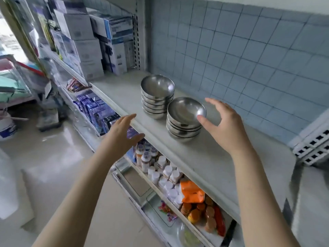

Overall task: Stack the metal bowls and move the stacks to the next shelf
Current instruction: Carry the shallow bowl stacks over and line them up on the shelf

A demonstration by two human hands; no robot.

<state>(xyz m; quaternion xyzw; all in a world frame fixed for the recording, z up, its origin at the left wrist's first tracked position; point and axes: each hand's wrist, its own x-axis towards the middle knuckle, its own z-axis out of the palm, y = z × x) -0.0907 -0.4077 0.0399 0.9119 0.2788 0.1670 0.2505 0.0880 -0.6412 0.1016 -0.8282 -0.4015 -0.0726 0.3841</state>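
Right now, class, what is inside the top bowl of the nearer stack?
Only bare shiny metal shows inside the top bowl. The bowls nested beneath it have their insides covered, so those cannot be seen.

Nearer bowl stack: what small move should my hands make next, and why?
Probably bring the left hand in against the nearer stack's left side. The right hand hovers open by its right rim, while the left hangs open over the shelf's front edge, apart from the bowls; a two-handed grip needs both.
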